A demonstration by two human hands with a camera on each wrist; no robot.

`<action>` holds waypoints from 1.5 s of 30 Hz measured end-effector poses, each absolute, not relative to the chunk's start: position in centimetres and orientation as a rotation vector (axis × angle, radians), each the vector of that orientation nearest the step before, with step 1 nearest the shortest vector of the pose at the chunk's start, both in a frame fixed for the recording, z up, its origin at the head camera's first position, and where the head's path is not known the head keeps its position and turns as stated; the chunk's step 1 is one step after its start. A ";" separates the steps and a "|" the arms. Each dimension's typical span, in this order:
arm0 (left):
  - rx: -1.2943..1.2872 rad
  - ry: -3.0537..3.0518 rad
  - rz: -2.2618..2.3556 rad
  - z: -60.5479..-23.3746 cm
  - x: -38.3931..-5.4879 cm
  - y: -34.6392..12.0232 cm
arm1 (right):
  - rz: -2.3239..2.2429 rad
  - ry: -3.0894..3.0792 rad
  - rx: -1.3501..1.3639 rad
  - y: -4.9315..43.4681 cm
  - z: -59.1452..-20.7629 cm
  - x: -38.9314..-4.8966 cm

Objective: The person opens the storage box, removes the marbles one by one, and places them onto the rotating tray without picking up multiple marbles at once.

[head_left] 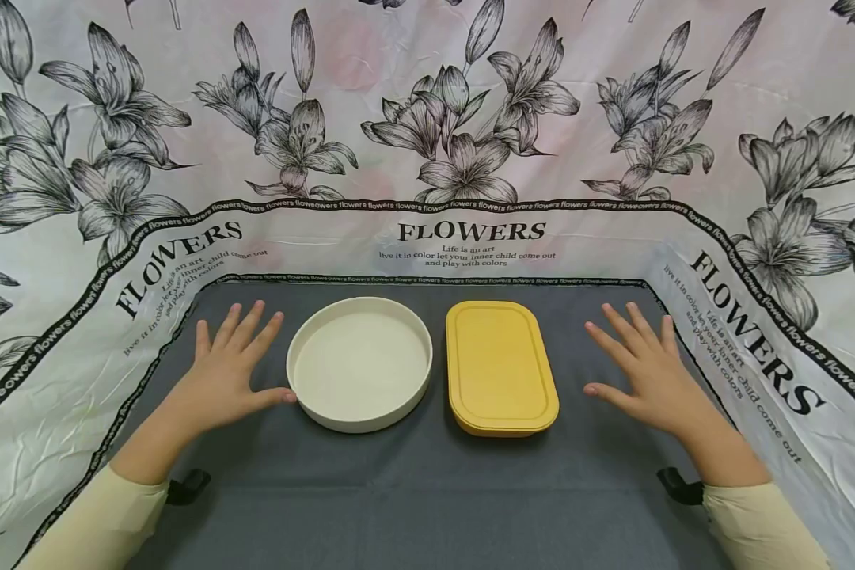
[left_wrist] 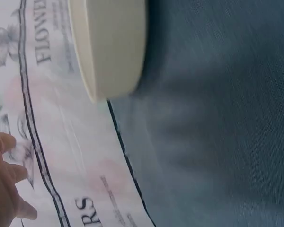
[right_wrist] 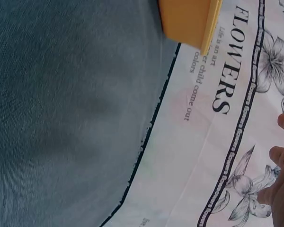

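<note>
- Holding nothing, fingers spread: left hand, right hand.
- Cream round plastic-looking dish sits beside yellow oblong plastic-looking box on grey cloth.
- Left hand just beside dish, contact unclear; inward nudge could slide dish into box.

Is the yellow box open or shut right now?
Shut: in the head view, a lid covers the whole top of the yellow box, so its inside is hidden.

Head view looks down; wrist views sit nearer.
</note>
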State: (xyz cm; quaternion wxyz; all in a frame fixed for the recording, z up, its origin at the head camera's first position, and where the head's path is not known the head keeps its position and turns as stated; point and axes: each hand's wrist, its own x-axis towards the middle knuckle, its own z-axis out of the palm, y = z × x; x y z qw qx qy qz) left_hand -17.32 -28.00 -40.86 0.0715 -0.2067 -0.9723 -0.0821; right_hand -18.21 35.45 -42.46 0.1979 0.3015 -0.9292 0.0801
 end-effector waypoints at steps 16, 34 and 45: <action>-0.709 -2.819 -0.894 -40.8 -16.5 -19.5 | 0.287 -2.594 0.949 32.4 -43.0 -17.9; -0.863 -2.215 -2.044 -44.1 -14.6 -9.6 | 0.341 -2.607 1.009 30.1 -43.5 -17.1; -0.765 -2.459 -1.921 -46.6 -14.6 -4.8 | 0.352 -2.635 1.028 29.1 -44.1 -16.8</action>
